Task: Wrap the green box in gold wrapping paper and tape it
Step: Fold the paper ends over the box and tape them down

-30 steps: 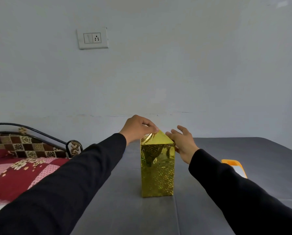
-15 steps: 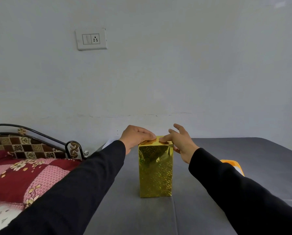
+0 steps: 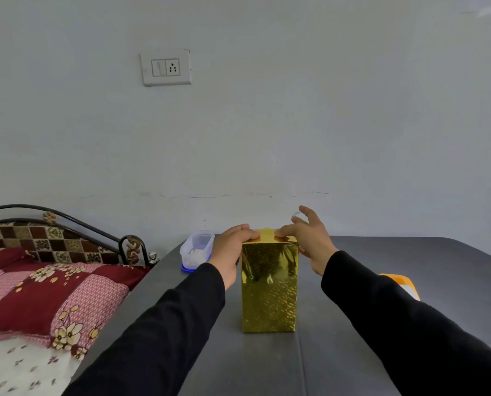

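Note:
The box (image 3: 269,287) stands upright on the dark grey table (image 3: 381,281), fully covered in shiny gold wrapping paper; no green shows. My left hand (image 3: 231,250) rests against its top left corner, fingers lying over the folded paper on top. My right hand (image 3: 310,241) is at the top right, its thumb and forefinger pressing the paper flat while the other fingers are spread and raised. The box's top face is mostly hidden from this low angle. No tape is in view.
A clear plastic tub (image 3: 196,248) on a blue lid sits on the table's far left corner. An orange and white object (image 3: 402,284) lies at the right, partly behind my right sleeve. A bed with a patchwork quilt (image 3: 47,295) stands to the left.
The raised triangular paper flap on top of the box has been folded down flat. My head view shifted, and the plastic tub came into sight. My right fingers have spread and lifted.

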`<act>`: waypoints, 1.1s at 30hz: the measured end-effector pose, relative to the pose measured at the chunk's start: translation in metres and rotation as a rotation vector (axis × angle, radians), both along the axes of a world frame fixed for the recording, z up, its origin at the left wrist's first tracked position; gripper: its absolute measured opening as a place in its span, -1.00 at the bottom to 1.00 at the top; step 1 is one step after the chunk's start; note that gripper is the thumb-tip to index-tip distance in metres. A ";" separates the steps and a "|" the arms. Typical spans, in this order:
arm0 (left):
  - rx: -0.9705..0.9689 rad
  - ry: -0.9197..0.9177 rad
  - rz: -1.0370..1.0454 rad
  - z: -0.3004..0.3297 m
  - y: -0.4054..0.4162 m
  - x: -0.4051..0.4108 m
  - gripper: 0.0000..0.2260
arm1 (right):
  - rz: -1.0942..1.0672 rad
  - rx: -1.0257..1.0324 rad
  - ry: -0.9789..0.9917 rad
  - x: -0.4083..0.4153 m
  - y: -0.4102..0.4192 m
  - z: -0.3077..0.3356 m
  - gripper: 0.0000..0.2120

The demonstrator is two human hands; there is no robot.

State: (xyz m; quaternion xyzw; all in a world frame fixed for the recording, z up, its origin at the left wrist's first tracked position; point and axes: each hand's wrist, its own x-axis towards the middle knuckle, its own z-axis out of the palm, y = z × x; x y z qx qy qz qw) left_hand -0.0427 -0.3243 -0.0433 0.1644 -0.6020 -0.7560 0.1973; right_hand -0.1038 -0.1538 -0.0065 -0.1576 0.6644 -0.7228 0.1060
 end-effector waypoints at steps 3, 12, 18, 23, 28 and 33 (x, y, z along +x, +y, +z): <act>-0.001 -0.005 0.005 -0.002 0.001 -0.002 -0.57 | -0.083 0.035 0.192 0.005 0.006 0.009 -0.25; -0.027 -0.018 -0.004 -0.004 -0.001 -0.001 -0.60 | 0.212 0.073 0.115 0.007 0.000 0.046 -0.57; -0.066 -0.030 0.012 -0.004 -0.002 -0.002 -0.53 | 0.267 0.091 0.000 0.006 -0.007 0.052 -0.66; -0.084 -0.017 0.003 -0.005 -0.002 -0.002 -0.58 | 0.256 0.139 -0.021 0.001 -0.010 0.051 -0.80; -0.093 -0.020 0.007 -0.005 -0.002 -0.003 -0.62 | 0.230 0.236 -0.033 -0.003 -0.014 0.054 -0.68; -0.113 -0.036 0.021 -0.005 -0.002 -0.004 -0.60 | 0.209 0.333 -0.013 -0.005 -0.017 0.058 -0.68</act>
